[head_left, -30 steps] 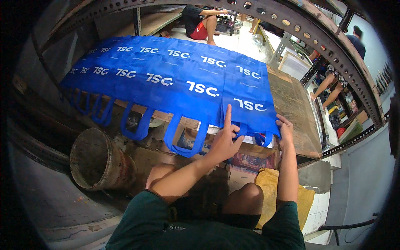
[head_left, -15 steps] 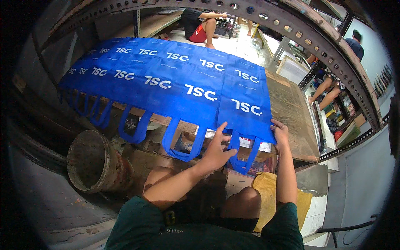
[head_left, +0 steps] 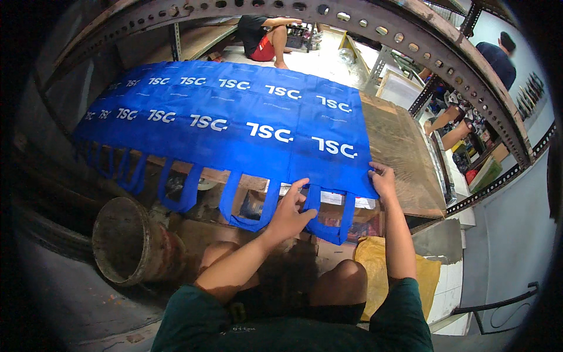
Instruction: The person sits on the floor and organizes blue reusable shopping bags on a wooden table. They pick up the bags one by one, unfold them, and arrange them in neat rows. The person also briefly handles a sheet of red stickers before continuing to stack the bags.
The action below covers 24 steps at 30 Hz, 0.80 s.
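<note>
Blue tote bags [head_left: 332, 126] with white print lie flat in overlapping rows on a wooden board, their loop handles hanging over the near edge. At the nearest right bag, my left hand [head_left: 287, 216] is open, index finger stretched to the bag's mouth edge and thumb apart beside a handle [head_left: 342, 227]. My right hand [head_left: 384, 180] is closed at that bag's right edge near its corner, fingertips bent together on the fabric. The underside of this grip is hidden.
A perforated metal frame [head_left: 399, 38] arches over the board [head_left: 404, 158]. A stained bucket [head_left: 123, 243] stands at lower left, a yellow sack [head_left: 372, 252] by my right knee. One person [head_left: 261, 38] sits at the back; another [head_left: 498, 61] is at far right.
The view has shifted, so the bags and board appear farther left. Both hands stay at the same bag, the right one still at its edge near the corner.
</note>
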{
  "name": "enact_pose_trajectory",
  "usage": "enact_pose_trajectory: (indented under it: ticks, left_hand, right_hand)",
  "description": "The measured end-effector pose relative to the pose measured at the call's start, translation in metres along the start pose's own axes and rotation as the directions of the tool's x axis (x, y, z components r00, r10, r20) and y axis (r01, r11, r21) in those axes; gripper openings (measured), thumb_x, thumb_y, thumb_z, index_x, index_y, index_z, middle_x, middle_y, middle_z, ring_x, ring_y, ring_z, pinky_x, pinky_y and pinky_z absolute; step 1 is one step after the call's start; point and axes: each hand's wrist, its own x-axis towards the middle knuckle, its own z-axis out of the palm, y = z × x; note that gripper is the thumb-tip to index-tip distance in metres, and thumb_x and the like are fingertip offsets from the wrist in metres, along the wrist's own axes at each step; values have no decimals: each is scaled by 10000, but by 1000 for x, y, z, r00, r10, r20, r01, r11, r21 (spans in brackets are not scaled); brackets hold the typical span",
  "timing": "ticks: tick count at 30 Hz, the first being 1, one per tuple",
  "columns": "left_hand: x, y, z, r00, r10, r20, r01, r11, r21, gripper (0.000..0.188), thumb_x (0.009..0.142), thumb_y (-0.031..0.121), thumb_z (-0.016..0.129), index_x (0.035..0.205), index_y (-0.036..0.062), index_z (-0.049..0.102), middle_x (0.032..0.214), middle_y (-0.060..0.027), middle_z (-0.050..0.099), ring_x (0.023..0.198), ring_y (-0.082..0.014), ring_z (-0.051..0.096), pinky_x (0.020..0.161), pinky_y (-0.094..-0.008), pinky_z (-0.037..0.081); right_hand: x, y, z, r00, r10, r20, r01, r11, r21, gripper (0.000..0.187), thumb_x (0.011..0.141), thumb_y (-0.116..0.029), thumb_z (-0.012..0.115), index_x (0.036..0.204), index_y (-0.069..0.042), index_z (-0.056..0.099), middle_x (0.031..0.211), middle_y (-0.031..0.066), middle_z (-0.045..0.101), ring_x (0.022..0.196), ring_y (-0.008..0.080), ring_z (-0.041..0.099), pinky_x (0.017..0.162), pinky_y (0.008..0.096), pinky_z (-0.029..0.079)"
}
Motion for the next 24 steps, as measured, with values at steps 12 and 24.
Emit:
enact_pose_trajectory:
  ticks: [12,24]
  left_hand:
    - [-2,-7,-1,999,-5,50,7,1000,-22,705,736,23,637,1371,83,338,838,-49,559,742,-127,545,683,-284,467]
    - [-5,91,35,997,67,42,-71,517,853,863,671,392,781,1380,101,385,733,-60,642,640,-230,640,594,-370,503]
  right_hand:
    - [-3,-4,-1,999,-45,-16,42,987,-155,329,736,-49,634,1061,-15,669,888,184,678,797,253,646,754,341,495]
    - [-67,-30,-161,652,-260,-712,209,965,-161,271,812,-117,635,1069,-33,639,800,90,635,687,128,577,640,274,457]
